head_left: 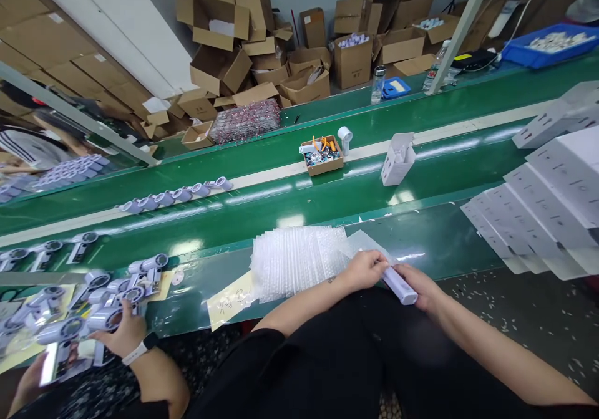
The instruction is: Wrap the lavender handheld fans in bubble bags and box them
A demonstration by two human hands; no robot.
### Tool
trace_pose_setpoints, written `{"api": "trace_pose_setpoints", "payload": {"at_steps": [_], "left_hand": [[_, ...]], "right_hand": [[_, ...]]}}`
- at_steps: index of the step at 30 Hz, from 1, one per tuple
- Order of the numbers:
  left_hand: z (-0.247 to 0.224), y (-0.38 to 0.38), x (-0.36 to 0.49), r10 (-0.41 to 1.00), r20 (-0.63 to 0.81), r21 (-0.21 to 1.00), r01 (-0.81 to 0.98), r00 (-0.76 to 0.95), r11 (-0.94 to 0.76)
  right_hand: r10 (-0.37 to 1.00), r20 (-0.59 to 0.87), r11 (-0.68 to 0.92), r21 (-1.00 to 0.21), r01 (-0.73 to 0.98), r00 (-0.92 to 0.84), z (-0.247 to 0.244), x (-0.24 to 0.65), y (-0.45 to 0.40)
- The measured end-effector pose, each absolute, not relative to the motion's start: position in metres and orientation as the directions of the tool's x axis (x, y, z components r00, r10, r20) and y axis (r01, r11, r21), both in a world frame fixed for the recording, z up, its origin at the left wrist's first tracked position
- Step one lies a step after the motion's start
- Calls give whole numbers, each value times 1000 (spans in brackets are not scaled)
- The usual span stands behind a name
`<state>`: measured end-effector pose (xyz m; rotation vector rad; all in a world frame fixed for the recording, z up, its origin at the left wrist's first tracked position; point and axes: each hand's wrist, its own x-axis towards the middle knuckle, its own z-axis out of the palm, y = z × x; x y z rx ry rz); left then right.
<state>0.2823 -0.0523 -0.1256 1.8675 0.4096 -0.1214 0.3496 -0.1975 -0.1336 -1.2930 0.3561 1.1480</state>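
My left hand (367, 269) is closed, pinching at the upper end of a pale purple, handle-shaped device (401, 286) and the clear plastic bag (362, 242) beside it. Around the other side of the device wraps my right hand (420, 287), its fingers partly hidden behind it. The device tilts down towards me with its rounded end facing my lap. How far its far end sits inside the bag is hidden by my left hand. Close by my left forearm lies a stack of bubble-wrap bags (297, 263) on the green bench.
White open boxes (538, 201) stand in rows at right; one white box (398, 159) is on the belt (281, 204). A small carton of parts (324, 157) stands beyond. At left, a co-worker's hand (124, 332) touches purple-grey devices (100, 300). A yellow paper (230, 299) lies beside the bags.
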Motion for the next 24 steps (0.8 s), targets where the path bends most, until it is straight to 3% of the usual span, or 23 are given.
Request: {"api": "trace_pose_setpoints", "payload": {"at_steps": [2, 4, 7, 10, 12, 14, 16, 18, 19, 20, 21, 22, 24], "left_hand": [[-120, -48, 286, 265, -403, 897, 436, 876, -75], [-108, -41, 289, 237, -489, 872, 465, 840, 150], [-84, -25, 291, 180, -427, 888, 375, 886, 266], [-63, -9, 291, 155, -234, 971, 221, 960, 96], [-57, -4, 294, 45, -87, 990, 91, 995, -107], [-60, -9, 299, -91, -41, 960, 14, 995, -279], [-69, -21, 305, -126, -55, 923, 2, 991, -385], [-79, -33, 306, -39, -65, 915, 44, 997, -400], [-84, -37, 306, 36, -85, 929, 92, 996, -360], [-88, -39, 304, 107, -123, 947, 149, 987, -284], [-91, -39, 302, 167, -179, 962, 208, 970, -179], [-93, -38, 301, 217, -243, 963, 262, 945, -61], [-94, -32, 297, 284, -355, 934, 323, 891, 155]], "right_hand": [[450, -707, -252, -686, -683, 545, -120, 362, -206], [515, -580, -392, -814, -428, 632, -98, 377, -217], [627, -393, -457, -885, -90, 673, -65, 398, -226], [693, -311, -379, -925, -38, 650, -45, 401, -221], [751, -275, -283, -956, -83, 600, -40, 395, -210], [799, -234, -193, -972, -132, 555, -39, 388, -199], [784, -209, -133, -976, -170, 584, -37, 389, -199], [580, -171, -82, -985, -152, 797, -31, 402, -220], [374, -132, -65, -991, -116, 918, -28, 414, -237], [70, -50, -63, -997, -46, 996, -26, 429, -259], [-185, 41, -88, -996, 24, 982, -24, 445, -281], [-346, 95, -124, -991, 55, 933, -24, 462, -303], [-459, 69, -177, -984, -15, 886, -26, 491, -338]]}}
